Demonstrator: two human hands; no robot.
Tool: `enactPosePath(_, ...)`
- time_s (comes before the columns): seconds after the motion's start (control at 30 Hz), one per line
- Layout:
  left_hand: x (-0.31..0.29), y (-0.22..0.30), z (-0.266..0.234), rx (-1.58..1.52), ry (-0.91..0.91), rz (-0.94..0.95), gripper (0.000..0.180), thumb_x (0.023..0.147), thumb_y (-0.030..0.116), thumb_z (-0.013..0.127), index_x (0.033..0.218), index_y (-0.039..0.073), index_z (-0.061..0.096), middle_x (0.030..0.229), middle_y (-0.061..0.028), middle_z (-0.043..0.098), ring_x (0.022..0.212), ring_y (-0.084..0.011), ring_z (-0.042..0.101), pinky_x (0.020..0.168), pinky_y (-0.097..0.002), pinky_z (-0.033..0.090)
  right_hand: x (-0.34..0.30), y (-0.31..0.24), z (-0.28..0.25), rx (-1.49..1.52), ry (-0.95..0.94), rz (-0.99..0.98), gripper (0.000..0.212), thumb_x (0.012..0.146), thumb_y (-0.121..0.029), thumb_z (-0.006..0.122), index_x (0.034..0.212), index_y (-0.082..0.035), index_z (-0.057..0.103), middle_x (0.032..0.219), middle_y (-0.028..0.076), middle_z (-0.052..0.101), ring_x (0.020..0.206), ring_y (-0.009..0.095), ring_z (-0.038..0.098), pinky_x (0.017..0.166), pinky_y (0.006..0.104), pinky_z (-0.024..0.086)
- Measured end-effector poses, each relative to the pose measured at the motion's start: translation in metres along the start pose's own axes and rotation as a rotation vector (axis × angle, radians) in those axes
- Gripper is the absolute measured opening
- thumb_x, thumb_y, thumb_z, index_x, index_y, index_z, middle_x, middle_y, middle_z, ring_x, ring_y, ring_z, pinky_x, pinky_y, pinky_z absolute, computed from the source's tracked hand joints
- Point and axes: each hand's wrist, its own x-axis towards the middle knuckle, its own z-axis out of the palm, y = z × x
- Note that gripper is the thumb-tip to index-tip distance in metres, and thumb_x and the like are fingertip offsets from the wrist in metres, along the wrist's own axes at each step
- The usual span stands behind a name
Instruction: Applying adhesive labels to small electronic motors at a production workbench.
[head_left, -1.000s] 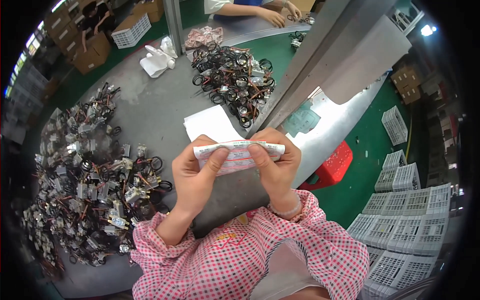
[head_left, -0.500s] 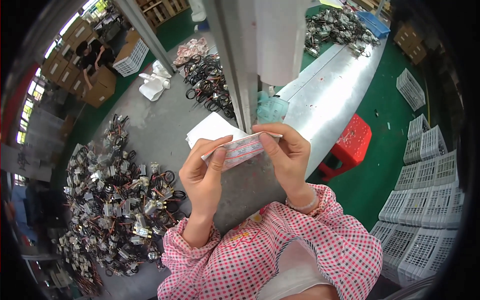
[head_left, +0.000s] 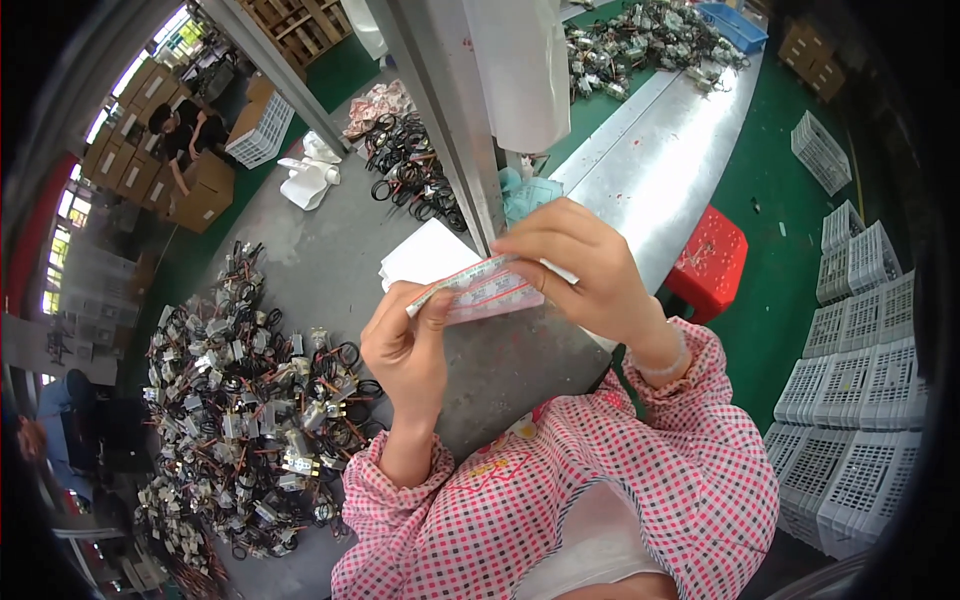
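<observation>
Above the grey table, a narrow folded sheet of printed labels (head_left: 488, 291), white with red lines, stretches between my two hands. My left hand (head_left: 404, 345) pinches its left end with the thumb on top. At the other end, my right hand (head_left: 585, 268) is closed on the sheet, its back turned up and hiding part of that end. A small stack of white paper (head_left: 430, 254) lies on the table just beyond the sheet. Left of my left hand spreads a large heap of small metal parts with black cables (head_left: 245, 410).
A metal post (head_left: 440, 110) rises beyond my hands, with coiled black cables (head_left: 410, 165) beside it. At right are a shiny metal bench (head_left: 650, 170), a red stool (head_left: 712, 262) and stacked white crates (head_left: 850, 390). A person (head_left: 185, 130) bends over a carton at far left.
My right hand has turned over, its back now up, and shifted slightly up and right along the sheet. The sheet is tilted more. My left hand keeps its pinch.
</observation>
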Motion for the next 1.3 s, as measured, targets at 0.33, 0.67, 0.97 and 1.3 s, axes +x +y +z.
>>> enactPosePath(0.33,-0.003,0.005,-0.006,0.061,-0.039,0.067,0.008,0.078,0.004,0.065,0.082,-0.004,0.064,0.067,-0.0048,0.057,0.058,-0.0094,0.049,0.052,-0.0214,0.036,0.009,-0.020,-0.018,-0.278,-0.210,-0.168,0.022,0.064,-0.005,0.067,0.086,-0.002,0.061,0.081,0.007,0.055,0.083,0.025,0.053,0.070,0.0343,0.044)
enactPosePath(0.67,-0.006,-0.006,-0.014,0.109,-0.023,-0.036,0.011,0.083,0.006,0.057,0.085,-0.005,0.061,0.065,-0.0057,0.052,0.059,-0.0110,0.048,0.055,-0.0237,0.037,0.014,-0.018,-0.006,-0.277,-0.190,-0.181,0.023,0.060,-0.002,0.067,0.082,-0.001,0.059,0.081,0.008,0.055,0.083,0.026,0.052,0.070,0.0347,0.043)
enactPosePath(0.97,-0.004,-0.008,-0.014,0.070,-0.006,-0.018,0.010,0.082,0.004,0.056,0.086,-0.005,0.061,0.066,-0.0064,0.053,0.060,-0.0112,0.050,0.055,-0.0241,0.039,0.029,-0.024,-0.002,-0.005,-0.186,-0.131,0.033,0.068,0.004,0.063,0.100,-0.004,0.059,0.086,0.008,0.052,0.081,0.024,0.051,0.070,0.0318,0.041)
enactPosePath(1.3,-0.006,-0.006,-0.017,0.118,-0.050,0.087,0.009,0.079,0.000,0.057,0.086,-0.004,0.060,0.067,-0.0079,0.055,0.059,-0.0142,0.052,0.055,-0.0246,0.040,0.032,-0.026,0.015,0.055,-0.348,-0.081,0.048,0.074,0.008,0.055,0.120,-0.004,0.050,0.105,0.013,0.050,0.095,0.026,0.051,0.078,0.0325,0.043)
